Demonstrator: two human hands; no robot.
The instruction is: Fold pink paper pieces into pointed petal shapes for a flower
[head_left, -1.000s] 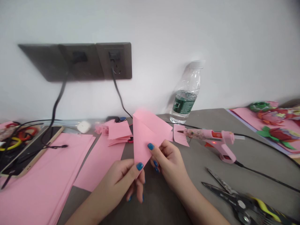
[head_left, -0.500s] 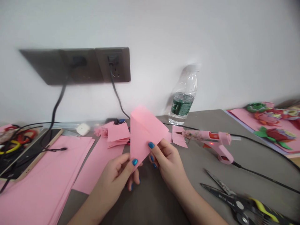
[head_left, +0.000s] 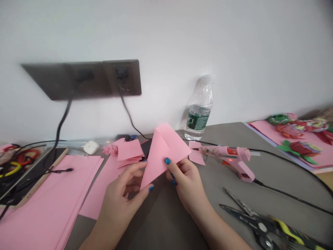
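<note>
Folded pink paper (head_left: pixel 165 152) sits between my two hands, its lower tip pointing down and left toward my left thumb. My right hand (head_left: pixel 187 185) has it pinched, with the thumb on the front and the fingers curled behind the lower right edge. My left hand (head_left: pixel 122 187) is more open than in the earlier frame, its fingers spread beside the paper's left edge and its thumb by the tip; I can't tell whether it grips. The paper also leans further over than before, when its left edge stood nearly upright. The paper hides part of my right fingers. Beyond it lie cut pink paper squares (head_left: pixel 129 152) and a pink hot glue gun (head_left: pixel 226 156). Blurred scissors (head_left: pixel 255 224) run off the lower right corner.
</note>
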